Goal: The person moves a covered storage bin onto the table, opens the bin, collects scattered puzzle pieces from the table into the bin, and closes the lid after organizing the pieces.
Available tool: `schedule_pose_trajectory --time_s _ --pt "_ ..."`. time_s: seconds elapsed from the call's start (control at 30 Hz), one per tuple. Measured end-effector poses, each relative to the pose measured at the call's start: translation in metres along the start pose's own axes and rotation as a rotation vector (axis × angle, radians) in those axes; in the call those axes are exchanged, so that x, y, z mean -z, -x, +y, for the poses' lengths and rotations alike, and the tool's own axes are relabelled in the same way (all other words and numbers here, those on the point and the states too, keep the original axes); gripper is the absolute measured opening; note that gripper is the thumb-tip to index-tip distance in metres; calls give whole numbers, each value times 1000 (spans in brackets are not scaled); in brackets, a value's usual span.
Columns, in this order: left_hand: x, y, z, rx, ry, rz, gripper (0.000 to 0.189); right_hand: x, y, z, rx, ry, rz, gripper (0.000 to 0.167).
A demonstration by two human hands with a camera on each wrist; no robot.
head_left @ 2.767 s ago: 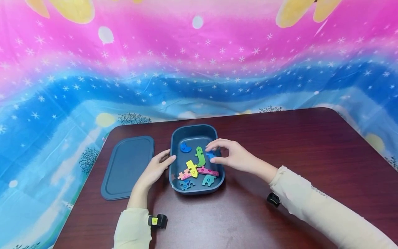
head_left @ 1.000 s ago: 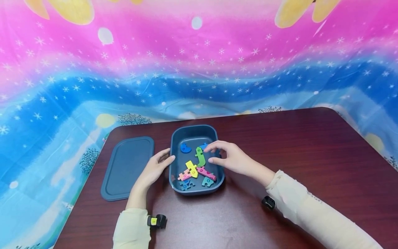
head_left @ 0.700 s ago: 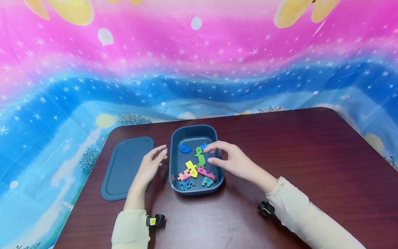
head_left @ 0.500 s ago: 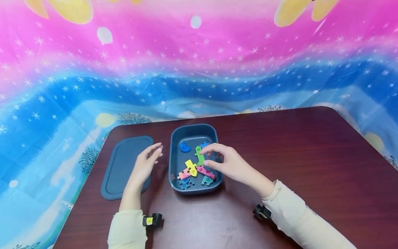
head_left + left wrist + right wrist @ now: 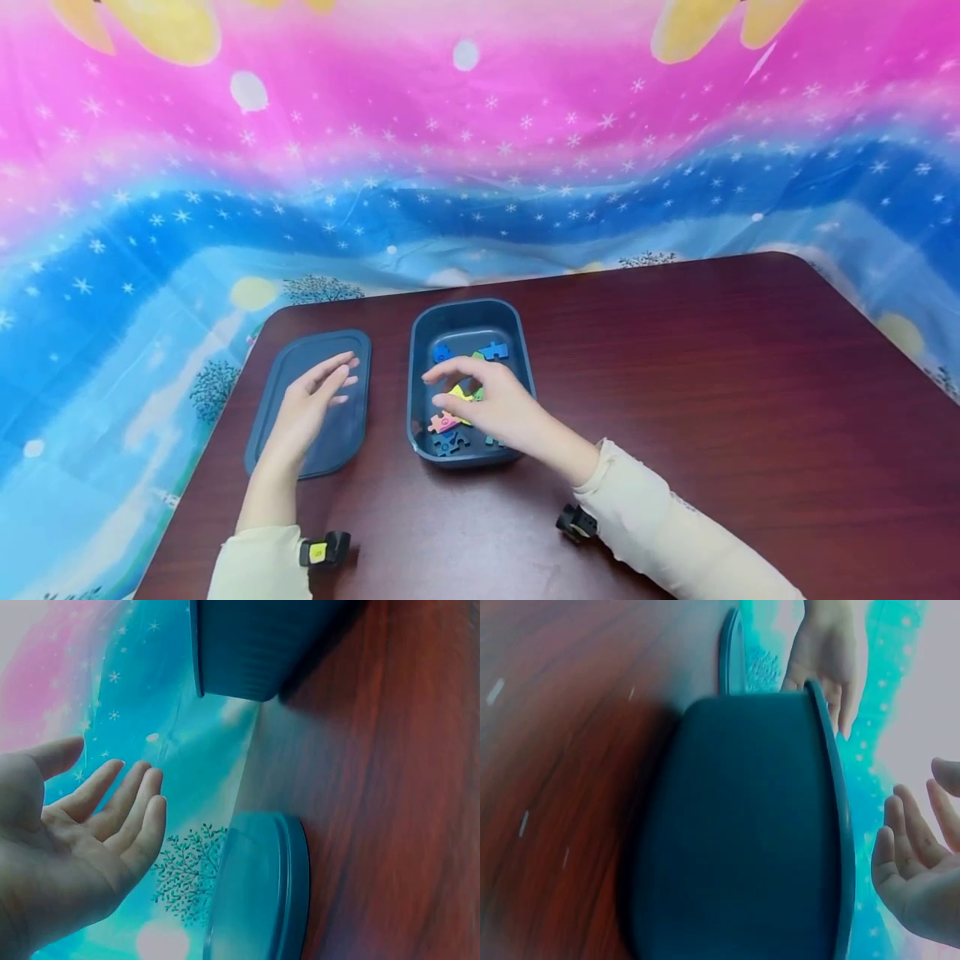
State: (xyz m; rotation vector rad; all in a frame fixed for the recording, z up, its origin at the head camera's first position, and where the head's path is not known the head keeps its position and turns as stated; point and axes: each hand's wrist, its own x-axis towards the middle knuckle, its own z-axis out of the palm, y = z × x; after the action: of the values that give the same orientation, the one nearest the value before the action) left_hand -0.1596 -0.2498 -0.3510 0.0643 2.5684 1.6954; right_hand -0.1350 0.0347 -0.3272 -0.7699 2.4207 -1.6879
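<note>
A dark blue-grey box (image 5: 465, 318) stands on the table with several jigsaw pieces in it. My right hand (image 5: 498, 404) hovers over it with relaxed fingers and thumb apart, holding nothing. Around that hand show a blue piece (image 5: 493, 351), a yellow piece (image 5: 459, 392), a salmon-pink piece (image 5: 442, 422) and a dark blue piece (image 5: 450, 444); others are partly covered. Over the matching flat lid (image 5: 348, 437), left of the box, my left hand (image 5: 296, 421) hangs in the air. In the left wrist view its palm (image 5: 75, 862) faces up with relaxed, bare fingers.
The dark red wooden table (image 5: 690, 358) extends right of the box. Its far edge meets a pink and blue snowflake-patterned cloth (image 5: 420, 192). A black wrist camera (image 5: 326, 550) sits at the left cuff and another camera (image 5: 577, 523) at the right cuff.
My left hand has let go of the box's left side and moved left over the lid. My right hand, which released a blue piece inside the box, has shifted left across it.
</note>
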Motion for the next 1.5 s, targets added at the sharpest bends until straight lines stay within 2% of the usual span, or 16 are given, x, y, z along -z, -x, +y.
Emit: schedule_pose_trajectory --time_s 0.13,0.4,0.6,0.8,0.9,1.03,1.27,1.5 --pt "11 5 -6 -46 -50 2 54 -17 -6 -5 -14 -93 -5 25" --pt "46 20 -22 -81 -193 47 53 -49 -19 -14 33 -103 26 25" --pt "68 26 -39 -127 -235 34 51 -83 -25 -17 35 -249 85 30" --pt "86 32 -54 -68 -317 61 53 -115 -29 -22 9 -349 139 33" --pt "93 34 -61 -50 -316 53 56 -128 -32 -18 -13 -349 152 35" --pt "100 35 -66 6 -332 17 60 -140 -39 -12 -55 -322 179 36" --pt "112 32 -77 84 -309 -35 65 -160 -56 -3 -162 -272 232 44" --pt "112 26 -82 120 -248 -72 70 -173 -77 17 -274 -290 366 49"
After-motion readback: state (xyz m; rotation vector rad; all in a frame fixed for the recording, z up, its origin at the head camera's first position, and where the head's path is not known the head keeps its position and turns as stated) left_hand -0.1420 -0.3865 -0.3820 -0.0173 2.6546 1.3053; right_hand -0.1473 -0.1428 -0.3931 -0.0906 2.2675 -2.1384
